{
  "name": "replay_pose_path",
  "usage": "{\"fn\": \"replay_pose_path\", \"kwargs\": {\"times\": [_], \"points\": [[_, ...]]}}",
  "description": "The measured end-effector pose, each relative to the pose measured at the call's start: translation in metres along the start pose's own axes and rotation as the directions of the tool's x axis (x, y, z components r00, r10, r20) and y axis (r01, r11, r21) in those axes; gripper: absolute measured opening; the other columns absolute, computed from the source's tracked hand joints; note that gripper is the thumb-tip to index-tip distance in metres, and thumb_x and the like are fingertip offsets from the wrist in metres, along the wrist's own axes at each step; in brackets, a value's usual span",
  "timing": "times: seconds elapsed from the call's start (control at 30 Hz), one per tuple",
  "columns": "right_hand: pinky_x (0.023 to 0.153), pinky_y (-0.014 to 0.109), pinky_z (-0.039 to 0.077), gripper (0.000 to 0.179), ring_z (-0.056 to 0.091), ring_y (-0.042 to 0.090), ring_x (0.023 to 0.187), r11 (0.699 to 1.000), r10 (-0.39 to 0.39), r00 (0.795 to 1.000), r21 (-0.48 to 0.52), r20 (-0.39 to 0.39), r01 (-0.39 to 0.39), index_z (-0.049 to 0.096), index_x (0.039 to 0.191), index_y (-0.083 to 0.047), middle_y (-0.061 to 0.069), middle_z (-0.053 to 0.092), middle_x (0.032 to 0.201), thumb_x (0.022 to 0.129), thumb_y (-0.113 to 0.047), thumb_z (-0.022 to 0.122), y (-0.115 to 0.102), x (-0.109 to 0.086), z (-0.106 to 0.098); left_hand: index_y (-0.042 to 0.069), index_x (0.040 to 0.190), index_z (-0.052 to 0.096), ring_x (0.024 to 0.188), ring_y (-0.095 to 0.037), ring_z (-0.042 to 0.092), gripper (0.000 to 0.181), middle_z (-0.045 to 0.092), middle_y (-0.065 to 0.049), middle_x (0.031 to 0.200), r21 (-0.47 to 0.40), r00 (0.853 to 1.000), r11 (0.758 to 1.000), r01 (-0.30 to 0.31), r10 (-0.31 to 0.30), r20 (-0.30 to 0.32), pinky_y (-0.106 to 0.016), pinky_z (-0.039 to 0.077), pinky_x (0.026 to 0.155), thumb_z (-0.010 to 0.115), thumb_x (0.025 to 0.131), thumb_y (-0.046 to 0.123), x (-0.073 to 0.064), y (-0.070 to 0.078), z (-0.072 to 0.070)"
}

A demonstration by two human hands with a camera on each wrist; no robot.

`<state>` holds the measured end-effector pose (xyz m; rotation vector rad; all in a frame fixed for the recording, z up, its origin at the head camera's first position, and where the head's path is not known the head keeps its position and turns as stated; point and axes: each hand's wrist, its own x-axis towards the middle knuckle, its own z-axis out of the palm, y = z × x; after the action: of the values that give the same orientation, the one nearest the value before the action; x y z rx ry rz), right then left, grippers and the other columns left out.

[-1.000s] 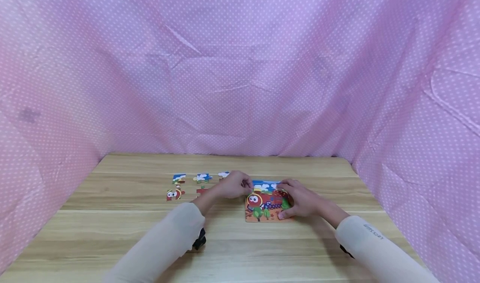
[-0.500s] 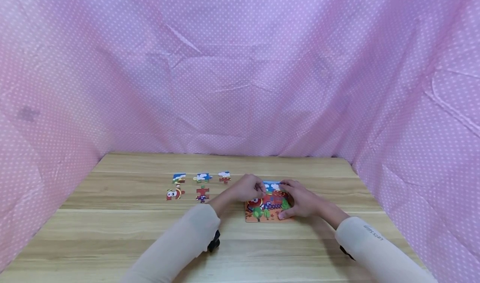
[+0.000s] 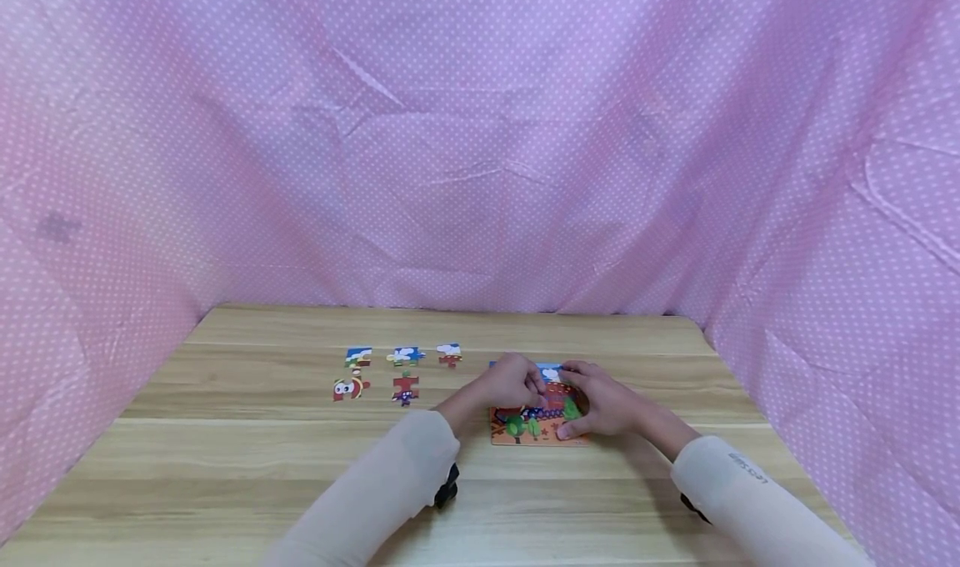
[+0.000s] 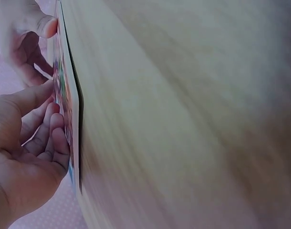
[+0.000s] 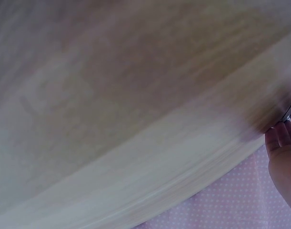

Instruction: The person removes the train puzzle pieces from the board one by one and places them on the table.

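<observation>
A jigsaw puzzle board (image 3: 517, 435) with a bright cartoon picture lies flat on the table, right of centre in the head view. My right hand (image 3: 600, 400) holds its right side, thumb on the picture's front part and fingers at the far edge. Over the middle of the board bends my left hand (image 3: 517, 379), its fingers curled and fingertips right on the picture. In the left wrist view, the thumb and fingertips of my left hand (image 4: 26, 162) meet the board's surface; I cannot tell whether a piece is between them. Only fingers and palm edge of my right hand (image 5: 283, 152) show in the right wrist view.
Left of the board, several loose puzzle pieces lie apart in two rows, among them a blue-and-white piece (image 3: 406, 356), a piece with eyes (image 3: 347, 389) and a red piece (image 3: 406, 386). A pink dotted curtain (image 3: 480, 175) surrounds the wooden table (image 3: 247, 442).
My left hand has moved right, from the board's left edge to over its middle, uncovering loose pieces at left. The right hand keeps its hold on the board.
</observation>
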<state>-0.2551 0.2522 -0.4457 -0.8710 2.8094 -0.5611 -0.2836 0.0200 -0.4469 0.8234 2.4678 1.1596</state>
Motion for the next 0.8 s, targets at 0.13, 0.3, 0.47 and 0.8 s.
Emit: {"fn": "replay_pose_path", "kwargs": {"times": [0.13, 0.3, 0.47, 0.8], "points": [[0.115, 0.058, 0.032, 0.107, 0.033, 0.045, 0.145, 1.000, 0.006, 1.000, 0.008, -0.001, -0.006, 0.045, 0.149, 0.007, 0.027, 0.035, 0.157, 0.077, -0.065, 0.080, 0.0003, 0.0003, 0.0009, 0.009, 0.087, 0.073, 0.070, -0.006, 0.062, 0.010, 0.067, 0.005, 0.076, 0.027, 1.000, 1.000, 0.009, -0.009, 0.000, -0.019, 0.051, 0.065, 0.083, 0.086, 0.008, 0.0007, 0.0010, 0.0003], [0.115, 0.058, 0.032, 0.107, 0.033, 0.045, 0.145, 1.000, 0.013, 1.000, 0.010, 0.000, -0.013, 0.045, 0.149, 0.007, 0.027, 0.035, 0.158, 0.077, -0.064, 0.081, -0.0003, 0.0005, 0.0010, 0.010, 0.087, 0.074, 0.070, -0.006, 0.060, 0.010, 0.066, 0.006, 0.076, 0.060, 1.000, 0.998, 0.020, -0.020, 0.003, -0.019, 0.051, 0.066, 0.084, 0.086, 0.009, 0.0011, 0.0016, 0.0007], [0.115, 0.059, 0.032, 0.106, 0.034, 0.046, 0.145, 1.000, 0.008, 1.000, 0.002, -0.006, -0.008, 0.045, 0.148, 0.007, 0.028, 0.035, 0.157, 0.078, -0.062, 0.081, -0.0007, 0.0001, 0.0006, 0.012, 0.083, 0.073, 0.065, -0.005, 0.058, 0.011, 0.066, 0.006, 0.073, 0.088, 0.999, 0.996, 0.031, -0.032, 0.008, -0.019, 0.048, 0.062, 0.083, 0.087, 0.010, 0.0007, 0.0040, 0.0014], [0.114, 0.060, 0.032, 0.105, 0.034, 0.048, 0.144, 1.000, 0.002, 1.000, 0.005, -0.014, -0.002, 0.046, 0.147, 0.009, 0.029, 0.036, 0.156, 0.078, -0.061, 0.082, -0.0005, 0.0002, 0.0012, 0.013, 0.079, 0.072, 0.068, -0.006, 0.057, 0.014, 0.065, 0.008, 0.073, 0.109, 0.996, 0.990, 0.084, -0.084, -0.003, -0.020, 0.047, 0.064, 0.083, 0.088, 0.013, 0.0004, 0.0089, 0.0033]]}}
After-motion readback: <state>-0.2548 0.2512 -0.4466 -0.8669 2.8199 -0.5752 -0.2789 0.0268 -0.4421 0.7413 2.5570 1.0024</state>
